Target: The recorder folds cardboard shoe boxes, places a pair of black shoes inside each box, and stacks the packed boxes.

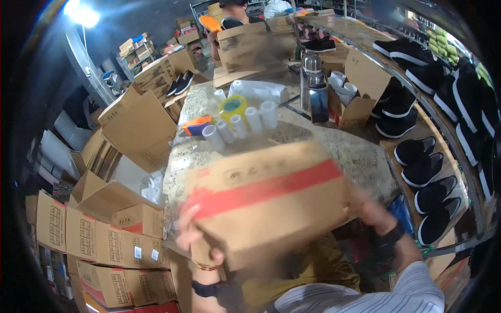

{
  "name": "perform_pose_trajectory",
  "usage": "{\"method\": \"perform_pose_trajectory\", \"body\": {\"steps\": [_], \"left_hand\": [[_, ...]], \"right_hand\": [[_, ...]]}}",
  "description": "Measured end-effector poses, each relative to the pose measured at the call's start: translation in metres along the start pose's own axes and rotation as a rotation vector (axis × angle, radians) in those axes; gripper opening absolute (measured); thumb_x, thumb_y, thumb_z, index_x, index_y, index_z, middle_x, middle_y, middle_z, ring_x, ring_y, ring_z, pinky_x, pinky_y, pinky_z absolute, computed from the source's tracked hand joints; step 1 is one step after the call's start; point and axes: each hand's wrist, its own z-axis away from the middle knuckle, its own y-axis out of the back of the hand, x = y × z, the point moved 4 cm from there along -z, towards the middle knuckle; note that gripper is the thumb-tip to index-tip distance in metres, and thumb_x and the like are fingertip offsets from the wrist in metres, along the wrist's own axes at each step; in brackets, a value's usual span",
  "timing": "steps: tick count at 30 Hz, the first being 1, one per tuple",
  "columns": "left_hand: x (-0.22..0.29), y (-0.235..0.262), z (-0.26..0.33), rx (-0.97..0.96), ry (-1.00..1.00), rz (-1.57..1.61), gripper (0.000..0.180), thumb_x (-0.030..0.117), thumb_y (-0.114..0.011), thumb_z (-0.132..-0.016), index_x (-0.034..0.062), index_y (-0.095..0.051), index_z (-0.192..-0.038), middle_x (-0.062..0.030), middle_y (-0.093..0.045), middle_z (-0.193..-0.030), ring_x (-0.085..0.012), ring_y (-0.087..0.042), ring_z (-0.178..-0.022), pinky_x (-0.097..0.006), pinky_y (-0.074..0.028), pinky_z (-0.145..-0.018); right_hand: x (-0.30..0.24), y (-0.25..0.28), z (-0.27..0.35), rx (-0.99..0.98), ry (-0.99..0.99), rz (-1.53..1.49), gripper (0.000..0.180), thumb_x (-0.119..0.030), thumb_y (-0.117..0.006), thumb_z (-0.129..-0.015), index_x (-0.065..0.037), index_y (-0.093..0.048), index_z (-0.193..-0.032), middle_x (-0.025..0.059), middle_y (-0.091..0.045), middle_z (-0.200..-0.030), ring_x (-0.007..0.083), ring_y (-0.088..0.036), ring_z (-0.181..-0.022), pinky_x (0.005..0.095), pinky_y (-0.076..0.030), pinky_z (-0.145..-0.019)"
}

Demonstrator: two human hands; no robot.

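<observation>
Worktop (365, 151), pale with dark scribbling, is the biggest thing here. Along its right side, shelving (355, 31) bears rows of black shoes (459, 109) with white soles. Left of the worktop, stacked cartons (109, 242) in brown board, printed fronts facing out; near them, a large open carton (141, 128), flaps spread. At the worktop's far end, a co-worker (241, 13), partly behind another carton.

Red-banded carton (271, 193), smeared by motion blur, is up at a tilt over the worktop's near edge, in front of the wearer. Left hand (190, 229) at its left end, fingers clamped on the board, thumb toward the lower edge. Right hand (373, 211) at the opposite end, fingers clamped there too, though the tips are too blurred to count.

Toward the worktop's right edge, a small open box (355, 112) with white things inside; just beside it, a metal flask (312, 62). Mid-worktop: an orange-and-blue tape dispenser (197, 125), a yellow-green tape roll (233, 107), a line of five white tubes (238, 125). Smallest noted, off the worktop: a thin bracelet (207, 267) on the left wrist.
</observation>
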Motion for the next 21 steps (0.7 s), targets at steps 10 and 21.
{"method": "perform_pose_trajectory", "body": {"steps": [10,21], "left_hand": [[-0.045,0.101,-0.060,0.039,0.371,-0.956,0.026,0.022,-0.056,-0.093,0.0035,-0.054,-0.112,-0.0062,-0.058,-0.105,-0.0168,-0.052,-0.100,-0.031,-0.042,-0.091],[-0.050,0.060,-0.042,-0.119,0.372,-2.000,0.116,0.027,-0.081,-0.066,0.0057,-0.001,-0.147,-0.0250,-0.041,-0.129,-0.0406,-0.044,-0.119,-0.053,-0.034,-0.099]], "right_hand": [[-0.103,-0.081,-0.075,0.238,0.829,1.038,0.037,-0.030,-0.050,-0.089,-0.003,-0.059,-0.114,0.0146,-0.061,-0.112,0.0304,-0.056,-0.106,0.0433,-0.038,-0.094],[-0.096,-0.047,-0.110,0.576,1.061,0.989,0.013,-0.017,-0.060,-0.084,-0.007,-0.064,-0.092,0.0128,-0.061,-0.109,0.0313,-0.056,-0.101,0.0429,-0.044,-0.087]]}}
